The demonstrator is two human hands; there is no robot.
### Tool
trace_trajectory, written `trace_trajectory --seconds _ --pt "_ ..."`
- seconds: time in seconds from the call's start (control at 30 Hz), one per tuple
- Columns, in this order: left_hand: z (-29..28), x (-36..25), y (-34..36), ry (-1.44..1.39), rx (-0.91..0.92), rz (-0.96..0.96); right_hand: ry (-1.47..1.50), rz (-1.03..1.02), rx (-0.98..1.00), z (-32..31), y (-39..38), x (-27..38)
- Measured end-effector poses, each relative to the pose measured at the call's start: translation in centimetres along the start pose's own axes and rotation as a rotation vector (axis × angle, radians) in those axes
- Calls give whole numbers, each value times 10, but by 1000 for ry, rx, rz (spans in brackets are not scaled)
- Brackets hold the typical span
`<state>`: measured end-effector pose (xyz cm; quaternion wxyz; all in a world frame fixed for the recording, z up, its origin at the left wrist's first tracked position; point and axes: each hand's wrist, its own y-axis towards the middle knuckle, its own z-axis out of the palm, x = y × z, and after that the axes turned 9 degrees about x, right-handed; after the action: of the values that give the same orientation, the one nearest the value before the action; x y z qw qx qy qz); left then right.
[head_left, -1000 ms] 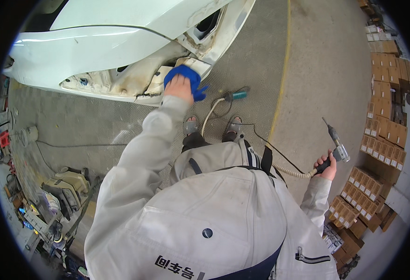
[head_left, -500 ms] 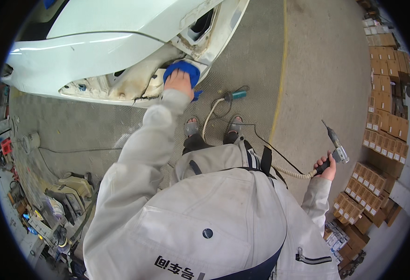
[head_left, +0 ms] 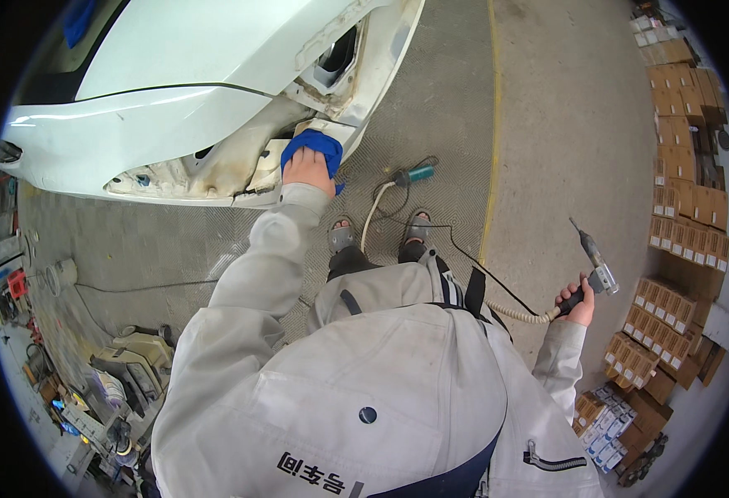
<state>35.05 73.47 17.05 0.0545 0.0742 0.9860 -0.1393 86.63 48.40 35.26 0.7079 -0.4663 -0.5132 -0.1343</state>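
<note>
My left hand [head_left: 306,168] presses a bunched blue cloth [head_left: 317,143] against the stained, exposed body recess [head_left: 215,170] at the corner of a white car [head_left: 173,50]. Its fingers lie over the cloth, and the surface beneath is hidden. Out to the right, my right hand [head_left: 574,303] grips a metal gun-shaped tool [head_left: 599,270] by its dark handle, its thin nozzle pointing up, away from the car. A pale coiled hose [head_left: 522,314] runs from the handle back toward my jacket.
Near my sandalled feet [head_left: 344,235] a teal cylindrical device [head_left: 417,173] lies on the floor [head_left: 564,100] with cables. Cardboard boxes [head_left: 672,216] are stacked along the right. A machine [head_left: 136,357], a bucket [head_left: 59,275] and cluttered equipment line the left.
My left hand and the cloth have moved slightly left and down in the view, along with the car's outline. My right hand still holds the tool out to the right.
</note>
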Motion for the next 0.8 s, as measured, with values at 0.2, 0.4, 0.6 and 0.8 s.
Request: trace_trajectory --seconds 0.2,0.4,0.6,0.8 --pt "-10 -7 29 -17 -9 36 -12 -2 -2 -1 -4 -1" --pt "-9 1 11 -9 -47 -59 -14 -32 -6 6 -5 -1" --pt "-1 5 15 -16 -46 10 -16 -42 -37 0 -1 -7" --pt "-8 6 27 -31 -15 79 11 -21 -21 3 -3 -10"
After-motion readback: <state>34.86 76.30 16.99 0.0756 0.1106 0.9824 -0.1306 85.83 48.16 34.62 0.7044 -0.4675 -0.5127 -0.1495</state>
